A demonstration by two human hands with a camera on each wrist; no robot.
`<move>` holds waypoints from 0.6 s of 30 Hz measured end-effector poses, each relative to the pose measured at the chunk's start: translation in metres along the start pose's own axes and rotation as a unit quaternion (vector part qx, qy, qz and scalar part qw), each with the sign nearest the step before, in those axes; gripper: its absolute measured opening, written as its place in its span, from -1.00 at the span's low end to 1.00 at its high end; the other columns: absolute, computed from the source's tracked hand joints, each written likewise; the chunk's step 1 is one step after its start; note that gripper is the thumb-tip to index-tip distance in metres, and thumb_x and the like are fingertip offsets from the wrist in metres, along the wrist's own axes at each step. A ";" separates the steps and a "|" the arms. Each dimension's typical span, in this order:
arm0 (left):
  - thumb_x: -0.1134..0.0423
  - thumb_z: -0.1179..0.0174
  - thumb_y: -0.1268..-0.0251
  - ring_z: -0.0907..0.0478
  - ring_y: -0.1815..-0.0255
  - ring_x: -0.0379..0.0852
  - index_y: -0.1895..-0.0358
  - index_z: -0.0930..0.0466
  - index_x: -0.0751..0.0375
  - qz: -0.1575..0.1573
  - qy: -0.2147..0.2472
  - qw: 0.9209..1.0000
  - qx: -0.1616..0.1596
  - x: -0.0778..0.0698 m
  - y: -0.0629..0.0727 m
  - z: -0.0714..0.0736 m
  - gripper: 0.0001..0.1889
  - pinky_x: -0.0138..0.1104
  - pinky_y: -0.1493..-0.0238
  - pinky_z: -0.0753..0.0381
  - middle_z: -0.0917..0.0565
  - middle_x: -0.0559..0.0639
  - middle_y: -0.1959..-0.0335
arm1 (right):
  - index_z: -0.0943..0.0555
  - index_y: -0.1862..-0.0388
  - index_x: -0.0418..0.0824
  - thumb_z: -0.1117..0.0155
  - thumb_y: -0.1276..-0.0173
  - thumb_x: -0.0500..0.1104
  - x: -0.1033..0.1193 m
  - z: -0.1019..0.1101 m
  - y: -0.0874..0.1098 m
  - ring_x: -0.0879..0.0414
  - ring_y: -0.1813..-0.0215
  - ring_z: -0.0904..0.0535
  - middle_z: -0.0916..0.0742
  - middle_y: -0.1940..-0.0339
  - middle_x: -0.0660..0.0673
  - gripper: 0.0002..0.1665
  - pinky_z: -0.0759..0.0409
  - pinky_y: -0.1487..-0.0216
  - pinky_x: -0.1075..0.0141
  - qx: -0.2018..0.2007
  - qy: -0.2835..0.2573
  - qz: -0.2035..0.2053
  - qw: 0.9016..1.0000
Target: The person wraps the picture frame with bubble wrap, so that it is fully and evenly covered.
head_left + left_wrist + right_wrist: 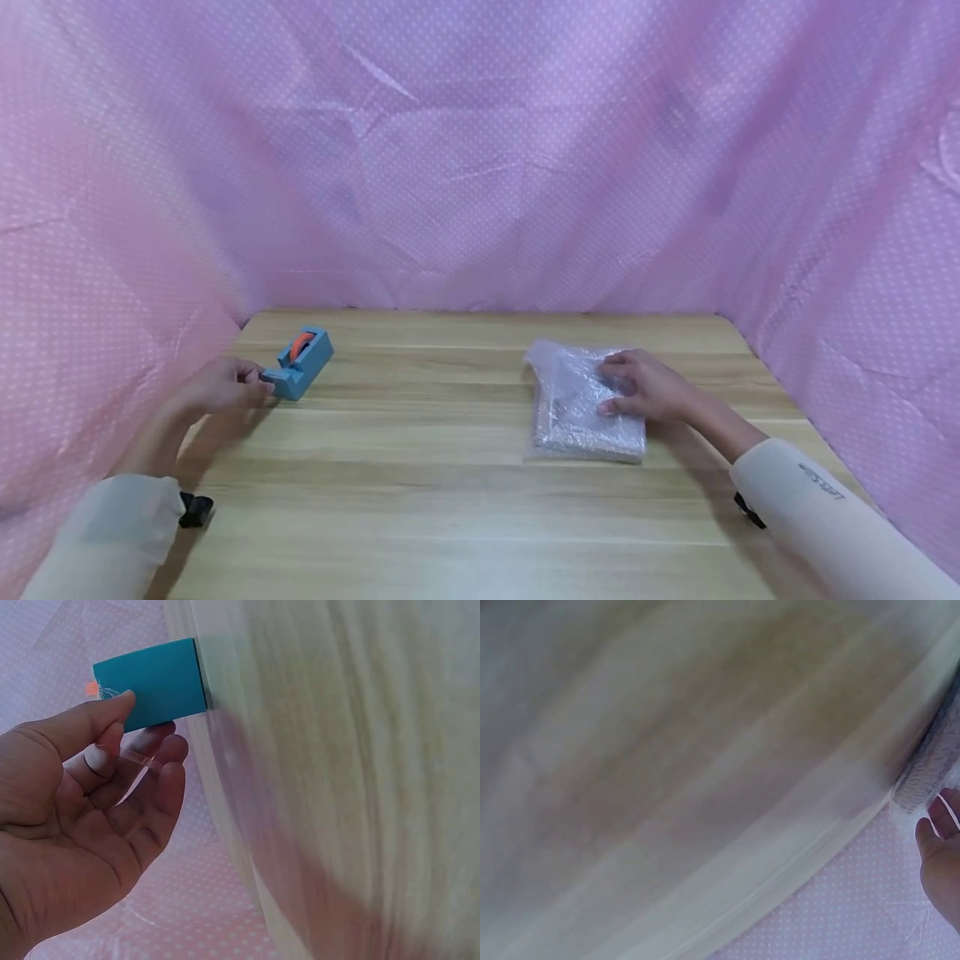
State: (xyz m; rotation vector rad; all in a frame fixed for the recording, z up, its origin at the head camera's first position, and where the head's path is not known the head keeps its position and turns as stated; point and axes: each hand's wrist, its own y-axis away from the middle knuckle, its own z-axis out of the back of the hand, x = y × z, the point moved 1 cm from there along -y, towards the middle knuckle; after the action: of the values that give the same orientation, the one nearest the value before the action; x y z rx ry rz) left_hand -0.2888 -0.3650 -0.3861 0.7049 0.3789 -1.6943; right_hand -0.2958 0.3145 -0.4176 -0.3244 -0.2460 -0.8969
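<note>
Beneath the relaxed fingers of the right hand lies a flat, squarish, bubble-wrapped package. By the fingertips of the left hand stands a blue, blocky tape dispenser, which a hard tug might drag; they pinch thin clear tape, liable to self-stick if slackened.

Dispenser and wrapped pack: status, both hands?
Left hand pinching tape strip at dispenser. Right hand resting on pack. Dispenser upright, pack flat; nothing seen in the way.
</note>
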 end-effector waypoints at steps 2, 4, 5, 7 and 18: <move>0.39 -0.18 -0.35 -0.30 0.52 -0.17 0.61 -0.31 0.20 0.001 0.002 1.000 0.000 0.000 -0.001 0.001 -0.65 -0.37 0.55 -0.29 -0.52 0.02 0.44 | -0.61 -0.31 -0.33 -0.56 -0.20 0.17 0.000 0.000 -0.001 -0.37 -0.29 -0.50 -0.64 -0.24 -0.39 -0.15 -0.41 -0.32 -0.28 0.000 0.000 -0.002 1.000; 0.36 -0.20 -0.36 -0.32 0.52 -0.19 0.62 -0.34 0.23 0.007 -0.007 1.000 0.010 0.001 -0.002 0.001 -0.65 -0.37 0.54 -0.31 -0.53 0.00 0.45 | -0.61 -0.31 -0.32 -0.57 -0.19 0.17 -0.001 0.000 -0.001 -0.38 -0.29 -0.50 -0.64 -0.24 -0.39 -0.15 -0.41 -0.32 -0.28 0.001 -0.002 -0.005 1.000; 0.32 -0.21 -0.38 -0.32 0.52 -0.19 0.61 -0.36 0.25 0.011 -0.011 1.000 0.016 0.001 -0.002 0.001 -0.64 -0.37 0.52 -0.31 -0.53 -0.02 0.45 | -0.61 -0.31 -0.32 -0.57 -0.19 0.18 -0.001 0.000 -0.001 -0.38 -0.29 -0.50 -0.63 -0.24 -0.39 -0.15 -0.40 -0.33 -0.28 0.003 -0.003 -0.007 1.000; 0.20 -0.23 -0.45 -0.33 0.49 -0.20 0.57 -0.45 0.28 0.025 -0.023 0.999 0.032 0.003 -0.001 0.002 -0.62 -0.37 0.48 -0.34 -0.52 -0.05 0.45 | -0.60 -0.32 -0.32 -0.56 -0.19 0.19 -0.001 0.000 -0.001 -0.39 -0.30 -0.49 -0.63 -0.25 -0.40 -0.14 -0.39 -0.34 -0.28 0.005 -0.004 -0.010 1.000; 0.05 -0.25 -0.46 -0.50 0.13 -0.03 0.09 -0.67 0.25 0.057 -0.066 0.993 0.080 -0.015 0.015 0.026 -0.70 -0.22 0.21 -0.50 -0.67 0.01 0.13 | -0.58 -0.34 -0.31 -0.55 -0.20 0.21 -0.002 0.001 -0.003 -0.41 -0.33 -0.46 -0.59 -0.29 -0.42 -0.11 -0.37 -0.35 -0.29 0.016 -0.002 -0.019 1.000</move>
State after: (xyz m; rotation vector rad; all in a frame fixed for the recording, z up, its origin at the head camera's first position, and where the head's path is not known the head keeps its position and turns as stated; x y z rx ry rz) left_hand -0.2789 -0.3729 -0.3548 0.7140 0.1084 -1.6636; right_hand -0.2993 0.3143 -0.4164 -0.2920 -0.2703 -0.9299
